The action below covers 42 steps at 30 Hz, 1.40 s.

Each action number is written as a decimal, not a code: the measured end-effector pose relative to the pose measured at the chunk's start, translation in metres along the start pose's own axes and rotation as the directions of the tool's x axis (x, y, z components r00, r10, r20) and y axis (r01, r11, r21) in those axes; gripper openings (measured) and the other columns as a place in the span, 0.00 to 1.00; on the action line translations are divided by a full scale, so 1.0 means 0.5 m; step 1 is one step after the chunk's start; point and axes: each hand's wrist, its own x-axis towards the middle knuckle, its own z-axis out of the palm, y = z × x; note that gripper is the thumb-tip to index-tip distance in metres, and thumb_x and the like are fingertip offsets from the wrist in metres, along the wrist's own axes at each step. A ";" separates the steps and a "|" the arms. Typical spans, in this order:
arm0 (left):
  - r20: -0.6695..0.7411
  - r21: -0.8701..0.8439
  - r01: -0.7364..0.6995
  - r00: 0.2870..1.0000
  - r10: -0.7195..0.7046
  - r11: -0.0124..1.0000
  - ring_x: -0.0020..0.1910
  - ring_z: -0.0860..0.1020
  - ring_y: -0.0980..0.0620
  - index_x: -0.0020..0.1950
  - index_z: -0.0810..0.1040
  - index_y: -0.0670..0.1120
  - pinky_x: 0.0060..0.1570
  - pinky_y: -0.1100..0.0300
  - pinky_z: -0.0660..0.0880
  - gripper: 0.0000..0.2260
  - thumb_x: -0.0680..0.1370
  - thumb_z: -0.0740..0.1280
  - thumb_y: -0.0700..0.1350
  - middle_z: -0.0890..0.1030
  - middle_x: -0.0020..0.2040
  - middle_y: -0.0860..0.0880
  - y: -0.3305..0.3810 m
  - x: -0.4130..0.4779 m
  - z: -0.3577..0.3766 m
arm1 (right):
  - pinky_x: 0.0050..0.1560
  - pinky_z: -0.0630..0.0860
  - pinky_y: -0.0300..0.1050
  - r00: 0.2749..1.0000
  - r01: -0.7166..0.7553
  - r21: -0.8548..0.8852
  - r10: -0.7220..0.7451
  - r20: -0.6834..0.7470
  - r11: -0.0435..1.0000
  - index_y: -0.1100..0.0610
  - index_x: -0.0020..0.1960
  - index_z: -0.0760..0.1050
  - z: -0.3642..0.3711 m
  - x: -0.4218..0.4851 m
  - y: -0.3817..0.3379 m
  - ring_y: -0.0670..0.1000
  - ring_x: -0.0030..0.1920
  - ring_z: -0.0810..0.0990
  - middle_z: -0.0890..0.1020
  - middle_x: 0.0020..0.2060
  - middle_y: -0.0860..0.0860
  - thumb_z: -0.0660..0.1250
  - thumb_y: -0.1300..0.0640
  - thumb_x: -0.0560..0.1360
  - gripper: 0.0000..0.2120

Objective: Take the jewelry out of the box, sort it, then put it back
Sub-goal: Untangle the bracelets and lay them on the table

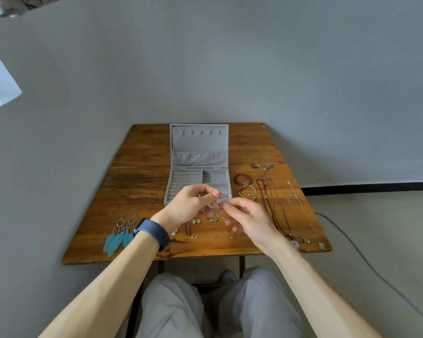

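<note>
A grey jewelry box (198, 176) stands open at the middle of the wooden table (142, 152), its compartments looking bare. In front of the box, above the table, my left hand (191, 208) and my right hand (244, 215) meet fingertip to fingertip and pinch a small clear plastic bag (225, 195) with a thin silvery piece in it. Teal feather earrings (120, 234) lie at the front left. Small stud earrings (214, 236) lie in rows under my hands. A red bead bracelet (241, 179), a silver bangle (248, 192) and several necklaces (272, 206) lie to the right.
The table stands against a grey wall. A grey cable (366, 259) runs over the floor at the right. My knees in grey trousers (181, 306) sit below the table's front edge. A dark smartwatch (153, 232) is on my left wrist.
</note>
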 end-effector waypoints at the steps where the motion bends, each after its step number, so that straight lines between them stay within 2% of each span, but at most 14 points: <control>1: -0.019 -0.004 0.002 1.000 -0.002 1.000 0.38 0.82 0.53 0.52 0.82 0.46 0.44 0.60 0.80 0.09 0.82 0.66 0.49 0.83 0.41 0.51 -0.001 -0.001 -0.001 | 0.42 0.78 0.41 1.000 0.009 -0.002 -0.009 -0.022 1.000 0.47 0.55 0.82 -0.001 0.002 0.003 0.47 0.45 0.84 0.85 0.48 0.45 0.67 0.50 0.80 0.07; 4: -0.116 -0.045 0.004 0.993 -0.009 0.999 0.42 0.84 0.52 0.51 0.82 0.47 0.46 0.59 0.80 0.08 0.82 0.66 0.49 0.85 0.43 0.49 -0.007 0.001 -0.006 | 0.40 0.78 0.39 0.993 0.037 -0.002 -0.038 -0.111 0.999 0.49 0.52 0.82 -0.012 0.006 0.009 0.46 0.42 0.84 0.85 0.44 0.45 0.66 0.52 0.80 0.06; 7: -0.206 0.204 -0.021 0.976 0.064 0.979 0.43 0.83 0.57 0.48 0.83 0.51 0.42 0.67 0.78 0.07 0.80 0.68 0.53 0.85 0.42 0.53 -0.018 0.014 -0.005 | 0.39 0.80 0.37 0.974 0.069 -0.137 -0.096 -0.205 0.988 0.47 0.51 0.81 -0.032 0.012 0.011 0.43 0.43 0.84 0.85 0.42 0.42 0.66 0.52 0.80 0.05; 9: -0.215 0.374 -0.017 0.971 0.105 0.927 0.43 0.81 0.58 0.49 0.83 0.52 0.41 0.67 0.76 0.09 0.79 0.68 0.55 0.83 0.43 0.55 -0.029 0.029 0.009 | 0.42 0.81 0.40 0.959 0.077 -0.256 -0.142 -0.244 0.963 0.46 0.50 0.80 -0.048 0.017 0.015 0.42 0.43 0.84 0.85 0.41 0.43 0.66 0.51 0.80 0.04; 12: -0.203 0.488 -0.040 0.967 0.157 0.872 0.44 0.80 0.60 0.50 0.84 0.53 0.40 0.72 0.72 0.06 0.79 0.70 0.54 0.81 0.43 0.59 -0.038 0.054 0.047 | 0.45 0.81 0.42 0.942 0.037 -0.374 -0.158 -0.297 0.927 0.43 0.48 0.78 -0.079 0.022 0.027 0.43 0.43 0.83 0.84 0.42 0.41 0.66 0.51 0.80 0.04; 16: -0.149 0.653 -0.029 0.975 0.167 0.757 0.43 0.80 0.57 0.50 0.84 0.54 0.43 0.63 0.79 0.05 0.79 0.69 0.51 0.83 0.44 0.56 -0.048 0.093 0.111 | 0.37 0.72 0.30 0.924 -0.095 -0.575 -0.142 -0.354 0.812 0.44 0.49 0.82 -0.133 0.027 0.059 0.39 0.42 0.81 0.84 0.44 0.38 0.66 0.49 0.80 0.05; 20: -0.145 0.807 0.042 0.981 0.128 0.589 0.43 0.81 0.51 0.51 0.83 0.55 0.40 0.59 0.78 0.07 0.80 0.66 0.53 0.84 0.46 0.53 -0.057 0.130 0.165 | 0.34 0.64 0.27 0.915 -0.165 -0.729 -0.173 -0.364 0.664 0.48 0.51 0.85 -0.170 0.047 0.095 0.43 0.40 0.77 0.86 0.49 0.45 0.67 0.51 0.79 0.08; 24: -0.135 0.868 0.076 0.987 0.087 0.491 0.47 0.81 0.45 0.52 0.83 0.53 0.46 0.53 0.80 0.08 0.81 0.65 0.52 0.83 0.49 0.49 -0.065 0.159 0.194 | 0.36 0.67 0.36 0.929 -0.179 -0.802 -0.171 -0.329 0.569 0.49 0.53 0.84 -0.182 0.072 0.116 0.49 0.42 0.76 0.83 0.49 0.50 0.66 0.52 0.79 0.09; 27: -0.136 0.895 0.082 0.986 0.093 0.438 0.46 0.82 0.44 0.54 0.82 0.51 0.43 0.54 0.78 0.09 0.81 0.63 0.52 0.83 0.49 0.47 -0.070 0.178 0.193 | 0.42 0.71 0.40 0.939 -0.162 -0.824 -0.174 -0.298 0.543 0.50 0.56 0.84 -0.178 0.089 0.122 0.53 0.47 0.80 0.83 0.50 0.51 0.65 0.52 0.79 0.10; 31: -0.175 0.865 0.061 0.967 0.186 0.498 0.44 0.81 0.47 0.54 0.81 0.54 0.40 0.57 0.77 0.12 0.80 0.61 0.56 0.83 0.47 0.51 -0.062 0.178 0.167 | 0.45 0.72 0.40 0.934 -0.151 -0.825 -0.195 -0.300 0.544 0.52 0.62 0.82 -0.173 0.094 0.124 0.54 0.51 0.81 0.82 0.54 0.51 0.65 0.50 0.80 0.13; 33: -0.223 0.829 0.033 0.936 0.274 0.559 0.45 0.80 0.48 0.55 0.80 0.56 0.42 0.55 0.80 0.11 0.80 0.60 0.56 0.83 0.49 0.52 -0.066 0.168 0.127 | 0.43 0.71 0.38 0.930 -0.132 -0.819 -0.216 -0.297 0.558 0.52 0.62 0.81 -0.169 0.086 0.123 0.51 0.49 0.81 0.81 0.53 0.49 0.66 0.50 0.79 0.14; 36: -0.259 0.830 0.040 0.911 0.322 0.557 0.57 0.76 0.45 0.63 0.77 0.54 0.52 0.49 0.78 0.13 0.80 0.61 0.52 0.81 0.58 0.48 -0.103 0.151 0.033 | 0.37 0.66 0.33 0.927 -0.071 -0.819 -0.266 -0.265 0.569 0.51 0.60 0.81 -0.153 0.074 0.113 0.45 0.42 0.77 0.81 0.50 0.46 0.67 0.51 0.79 0.12; 40: -0.311 0.854 0.231 0.945 0.103 0.466 0.76 0.61 0.43 0.77 0.64 0.53 0.72 0.44 0.62 0.21 0.84 0.55 0.54 0.66 0.77 0.46 -0.171 0.127 -0.085 | 0.38 0.69 0.34 0.940 0.060 -0.826 -0.309 -0.142 0.561 0.48 0.59 0.81 -0.104 0.076 0.083 0.43 0.43 0.77 0.79 0.48 0.43 0.68 0.50 0.78 0.10; 42: -0.282 0.834 0.254 0.959 -0.019 0.489 0.80 0.52 0.46 0.81 0.56 0.56 0.76 0.42 0.52 0.24 0.85 0.48 0.58 0.55 0.81 0.50 -0.200 0.118 -0.105 | 0.35 0.66 0.31 0.947 0.147 -0.825 -0.319 -0.042 0.545 0.47 0.57 0.81 -0.072 0.088 0.069 0.41 0.42 0.75 0.77 0.46 0.41 0.68 0.50 0.78 0.09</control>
